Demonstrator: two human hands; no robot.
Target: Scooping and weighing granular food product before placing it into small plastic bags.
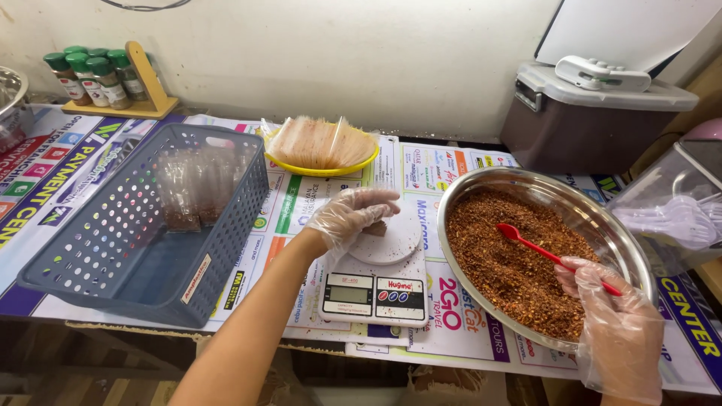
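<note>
My left hand (350, 216), in a clear plastic glove, hovers over the round platform of a small white digital scale (374, 278) and pinches a small clear packet with reddish-brown flakes (376, 227) on it. My right hand (613, 323), also gloved, grips the handle of a red spoon (541, 249). The spoon's bowl rests in a large steel bowl (628, 240) full of reddish-brown chili flakes (511, 263).
A blue-grey plastic basket (113, 233) at left holds several filled clear packets (188, 192). A yellow plate of empty clear packets (320, 146) sits behind the scale. Spice jars on a wooden rack (98, 75) stand far left; a brown lidded container (587, 113) far right.
</note>
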